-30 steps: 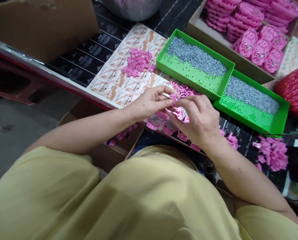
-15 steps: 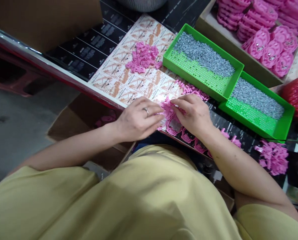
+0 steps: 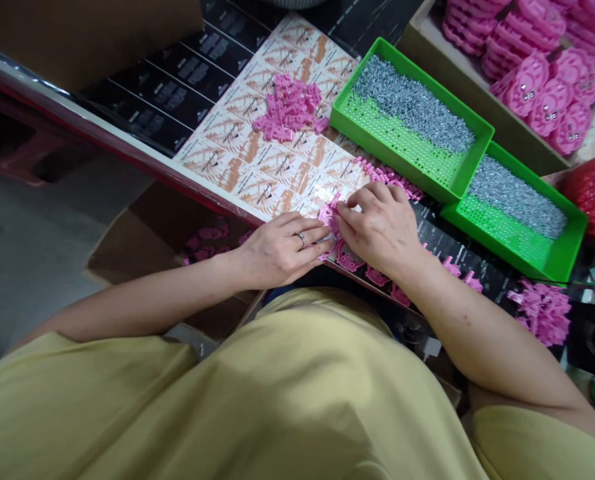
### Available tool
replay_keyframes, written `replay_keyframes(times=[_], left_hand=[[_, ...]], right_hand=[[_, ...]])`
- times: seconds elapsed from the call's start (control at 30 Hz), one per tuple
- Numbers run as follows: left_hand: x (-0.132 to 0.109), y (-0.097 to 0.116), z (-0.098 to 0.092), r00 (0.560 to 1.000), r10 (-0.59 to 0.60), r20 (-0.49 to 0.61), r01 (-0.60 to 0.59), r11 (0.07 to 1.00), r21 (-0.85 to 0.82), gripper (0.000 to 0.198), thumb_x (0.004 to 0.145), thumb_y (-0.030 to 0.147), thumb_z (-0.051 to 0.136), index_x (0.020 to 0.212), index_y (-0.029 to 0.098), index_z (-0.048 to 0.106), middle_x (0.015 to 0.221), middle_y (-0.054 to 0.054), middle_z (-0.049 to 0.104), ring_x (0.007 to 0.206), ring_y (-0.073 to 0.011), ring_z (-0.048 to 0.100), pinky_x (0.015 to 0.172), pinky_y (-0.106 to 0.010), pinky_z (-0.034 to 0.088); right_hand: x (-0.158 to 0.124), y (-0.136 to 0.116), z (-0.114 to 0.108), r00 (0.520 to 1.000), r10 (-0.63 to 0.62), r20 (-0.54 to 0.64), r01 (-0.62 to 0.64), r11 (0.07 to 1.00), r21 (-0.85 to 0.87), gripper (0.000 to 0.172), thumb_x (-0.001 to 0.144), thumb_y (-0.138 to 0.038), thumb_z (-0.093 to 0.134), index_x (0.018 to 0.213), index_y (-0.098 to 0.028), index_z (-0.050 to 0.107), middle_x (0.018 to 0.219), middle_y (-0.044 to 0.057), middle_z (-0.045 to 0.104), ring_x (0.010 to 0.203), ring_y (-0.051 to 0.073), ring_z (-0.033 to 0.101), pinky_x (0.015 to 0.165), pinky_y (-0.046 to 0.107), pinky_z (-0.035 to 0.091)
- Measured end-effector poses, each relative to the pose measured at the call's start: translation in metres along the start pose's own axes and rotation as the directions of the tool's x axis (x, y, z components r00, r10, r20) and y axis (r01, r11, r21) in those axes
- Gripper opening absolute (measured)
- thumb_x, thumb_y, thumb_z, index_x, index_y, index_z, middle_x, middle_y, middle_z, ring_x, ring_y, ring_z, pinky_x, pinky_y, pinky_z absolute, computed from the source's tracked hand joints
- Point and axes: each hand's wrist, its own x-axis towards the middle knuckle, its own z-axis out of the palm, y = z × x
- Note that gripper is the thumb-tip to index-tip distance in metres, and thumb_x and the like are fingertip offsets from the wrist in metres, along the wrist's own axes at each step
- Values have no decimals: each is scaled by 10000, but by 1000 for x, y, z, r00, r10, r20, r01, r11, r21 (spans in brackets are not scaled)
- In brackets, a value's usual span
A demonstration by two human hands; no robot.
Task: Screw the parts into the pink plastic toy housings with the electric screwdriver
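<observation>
At the table's front edge a flat pink plastic part [image 3: 328,212] lies between my hands, mostly covered by fingers. My left hand [image 3: 287,250], with a ring on one finger, has its fingertips closed on the part's near left side. From the other side my right hand [image 3: 381,230] bends over it, thumb and fingers pinched together at its upper right. Whatever sits in that pinch is too small and covered to name. More pink plastic parts [image 3: 350,259] lie in a row along the edge, partly under my right hand and forearm.
Two green trays [image 3: 412,167] of small metal pieces stand beyond my right hand. Behind them is a box [image 3: 482,100] of stacked pink parts. Small pink pieces [image 3: 292,107] are heaped on the patterned sheet, with another pink heap [image 3: 544,310] at right and a red basket [image 3: 592,197].
My right hand's thumb and fingers have drawn closer together over the pink part. My left hand has shifted slightly right and stays on the part. The whole view has moved a little.
</observation>
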Motion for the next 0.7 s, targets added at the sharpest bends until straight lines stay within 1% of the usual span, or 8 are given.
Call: replay_keyframes(times=[0.07, 0.1, 0.23, 0.3, 0.4, 0.53, 0.6, 0.7], left_hand=[[-1, 0, 0, 1000, -12, 6, 12, 1000, -16, 233, 922, 242, 592, 1099, 123, 685, 1138, -107, 717, 1056, -229, 663, 897, -365, 538], [-1, 0, 0, 1000, -15, 9, 15, 1000, -28, 234, 919, 238, 596, 1102, 123, 685, 1141, -114, 715, 1057, -233, 662, 895, -371, 539], [-1, -2, 0, 1000, -11, 20, 12, 998, -55, 220, 918, 244, 598, 1087, 139, 691, 1138, -109, 717, 1050, -237, 665, 890, -376, 551], [0, -3, 0, 999, -17, 27, 19, 998, -62, 219, 923, 246, 590, 1092, 149, 689, 1140, -101, 718, 1052, -233, 667, 895, -377, 556], [0, -4, -1, 998, -21, 53, 23, 998, -52, 226, 928, 249, 585, 1108, 153, 682, 1161, -94, 712, 1062, -228, 667, 904, -375, 557], [-1, -5, -1, 996, -4, 87, 9, 999, -51, 254, 934, 283, 588, 1141, 161, 670, 1181, -93, 704, 1088, -225, 658, 919, -370, 546], [-2, -6, -1, 995, -2, 97, 8, 998, -60, 259, 936, 289, 588, 1148, 164, 668, 1188, -97, 701, 1096, -225, 654, 921, -371, 542], [-2, -6, -2, 994, -16, 107, 21, 998, -51, 253, 938, 277, 586, 1147, 160, 668, 1181, -96, 703, 1091, -226, 653, 923, -373, 538]], right_hand=[[2, 0, 0, 1000, 2, 1, -2, 1000, 16, 341, 984, -312, 414, 886, -199, 720, 941, 70, 700, 959, 259, 494, 774, 395, 262], [2, -1, 1, 1000, -6, -10, 6, 1000, 7, 333, 982, -308, 419, 889, -192, 718, 926, 73, 701, 955, 258, 497, 770, 394, 263], [0, -7, 2, 999, -8, -54, 6, 999, -43, 305, 977, -283, 434, 981, -126, 696, 904, 112, 697, 939, 253, 507, 772, 390, 288], [-2, -6, 5, 998, -8, -55, 8, 1000, -4, 269, 968, -278, 459, 988, -154, 697, 928, 99, 707, 949, 249, 518, 779, 391, 298], [-5, 3, 8, 997, -16, -71, 22, 996, 86, 233, 965, -277, 480, 1020, -214, 697, 981, 48, 732, 943, 222, 554, 807, 390, 315], [-14, 16, 10, 987, 43, -154, -19, 987, 159, 276, 988, -312, 449, 1075, -201, 687, 967, 26, 755, 895, 178, 610, 861, 364, 347], [-18, 19, 9, 982, 45, -185, -22, 992, 122, 251, 978, -298, 470, 1053, -202, 690, 964, 16, 755, 880, 178, 613, 862, 360, 350], [-20, 14, 7, 976, 7, -217, 0, 1000, 30, 197, 947, -267, 522, 1049, -224, 685, 1013, 11, 737, 901, 203, 588, 841, 368, 346]])
